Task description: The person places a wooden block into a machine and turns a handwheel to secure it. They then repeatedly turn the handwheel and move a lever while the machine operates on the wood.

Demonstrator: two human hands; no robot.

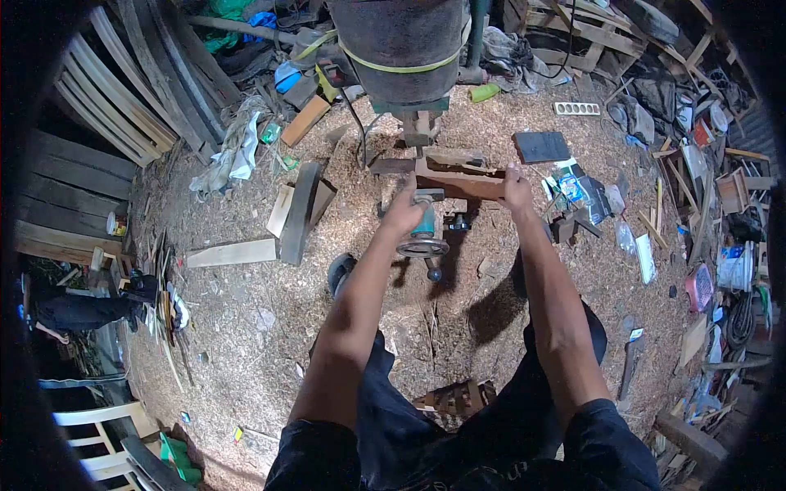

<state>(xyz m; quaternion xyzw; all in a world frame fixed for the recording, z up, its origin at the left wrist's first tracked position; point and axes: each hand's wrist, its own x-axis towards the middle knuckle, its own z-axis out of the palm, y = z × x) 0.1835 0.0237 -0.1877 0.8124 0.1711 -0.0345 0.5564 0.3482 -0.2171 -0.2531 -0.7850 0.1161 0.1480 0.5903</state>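
Note:
A reddish-brown wooden piece (460,186) with a long slot or hollow along it lies across the machine, below its tool head (417,127). My left hand (404,213) is closed at the left end of this piece, beside the green clamp body of the machine. At the other end, my right hand (516,191) grips the piece with the thumb uppermost. Under my left hand sits a round handwheel (422,247) with a knob below it. The large dark machine housing (399,49), with a yellow band round it, stands above. My fingertips are partly hidden.
Wood shavings cover the ground (270,319). Left of the machine lie loose boards (301,213). A dark flat slab (541,147) and a white power strip (576,109) are at the right. Curved wooden slats (115,90) lean at far left. Another person (86,311) is at the left edge.

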